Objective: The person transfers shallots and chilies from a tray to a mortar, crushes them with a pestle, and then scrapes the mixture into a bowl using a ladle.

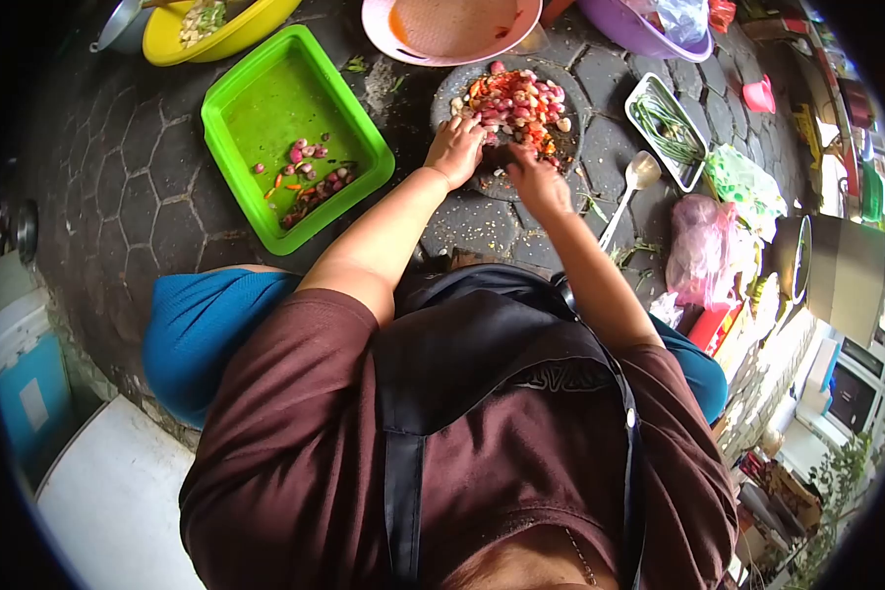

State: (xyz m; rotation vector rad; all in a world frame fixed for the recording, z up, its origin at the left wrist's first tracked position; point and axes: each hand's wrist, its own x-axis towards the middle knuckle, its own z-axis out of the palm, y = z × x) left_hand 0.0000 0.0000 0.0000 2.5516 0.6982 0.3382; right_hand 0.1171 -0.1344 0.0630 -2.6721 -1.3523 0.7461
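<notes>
A round, dark stone mortar lies on the paving in front of me, heaped with shallots, chopped red chilies and pale cloves. On its left side rests my left hand, fingers extended at the edge of the heap, with nothing gripped. Lower on the stone, my right hand reaches in from the right with fingers pointing down toward the dark surface below the heap. Its fingertips are blurred, and I cannot tell whether they hold anything.
Left of the mortar sits a green tray with shallots and a few chilies. Beyond are a yellow basin, a pink basin and a purple basin. To the right lie a large spoon, a white tray of green beans and plastic bags.
</notes>
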